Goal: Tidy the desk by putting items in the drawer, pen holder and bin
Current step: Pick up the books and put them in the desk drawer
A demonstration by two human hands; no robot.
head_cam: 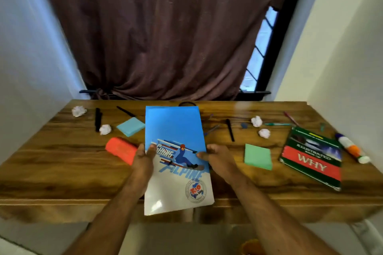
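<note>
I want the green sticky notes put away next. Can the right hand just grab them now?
Probably not yet. The right hand is holding the blue notebook together with the left hand. The green sticky notes lie close to its right on the desk, nothing between, so once it lets go, likely yes.

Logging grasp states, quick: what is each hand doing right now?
Left hand: grips the notebook's left edge.
Right hand: grips the notebook's right edge.
</note>
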